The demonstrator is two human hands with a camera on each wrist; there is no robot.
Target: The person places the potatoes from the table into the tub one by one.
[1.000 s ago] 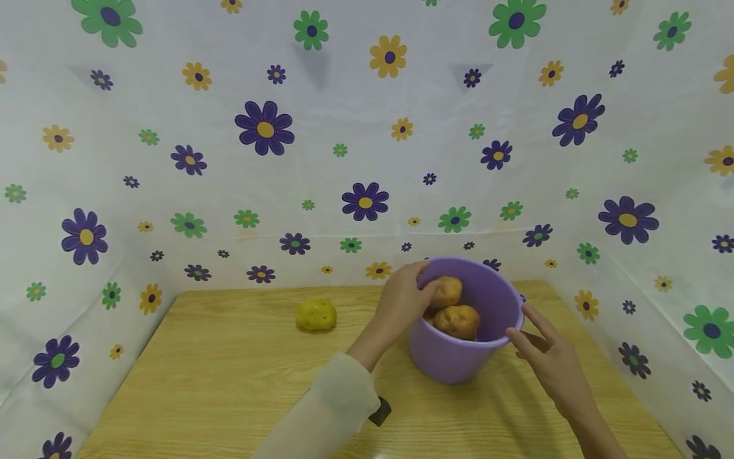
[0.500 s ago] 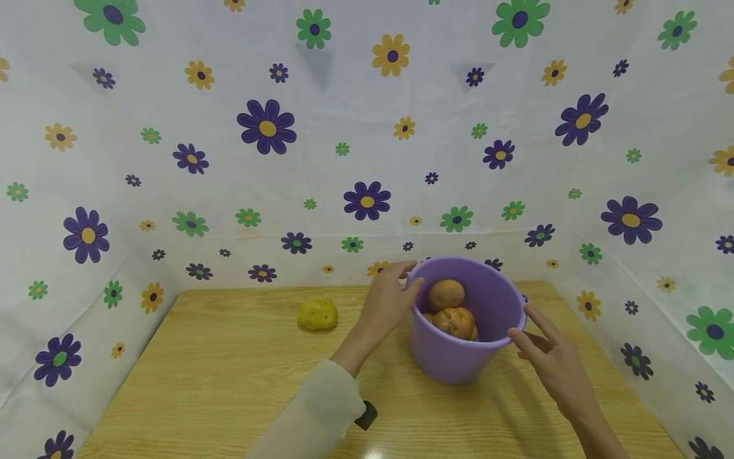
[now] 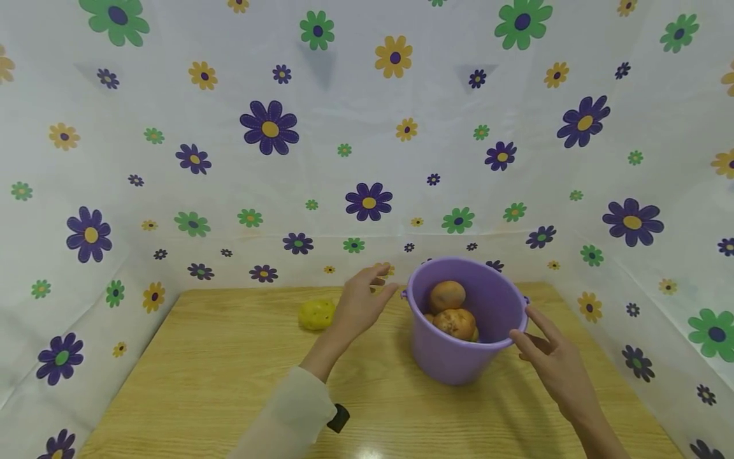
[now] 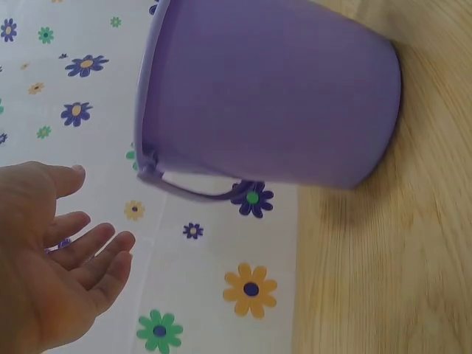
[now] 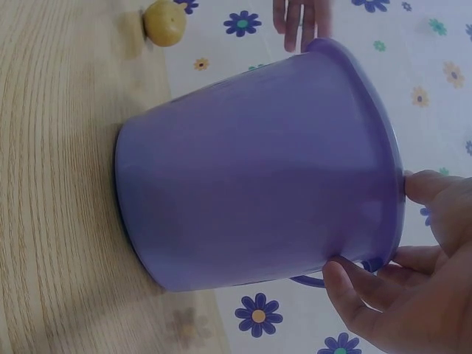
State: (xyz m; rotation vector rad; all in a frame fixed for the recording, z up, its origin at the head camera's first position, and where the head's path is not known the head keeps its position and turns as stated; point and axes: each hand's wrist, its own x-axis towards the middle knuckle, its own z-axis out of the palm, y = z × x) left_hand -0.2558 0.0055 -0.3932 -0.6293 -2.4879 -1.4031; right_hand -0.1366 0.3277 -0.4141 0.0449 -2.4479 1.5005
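A purple bucket (image 3: 453, 363) stands on the table, with several brown potatoes (image 3: 448, 296) heaped inside toward its left wall. My right hand (image 3: 553, 366) holds the bucket's right rim; in the right wrist view the thumb is at the rim and fingertips (image 5: 338, 276) lie against the outer wall beside the handle joint. My left hand (image 3: 362, 303) is in the air left of the bucket, fingers loosely bent and holding nothing. Partly behind that hand in the head view lies a yellow, potato-shaped lump (image 3: 314, 315) with dark spots.
The wooden table (image 3: 218, 376) ends at a white flower-printed sheet (image 3: 321, 166) that rises behind and along both sides. The bucket's thin purple handle (image 4: 199, 193) hangs down behind its rim in the left wrist view.
My left hand has drawn out of the bucket, let go of its left rim and moved left toward the yellow lump. The right hand stays at the rim.
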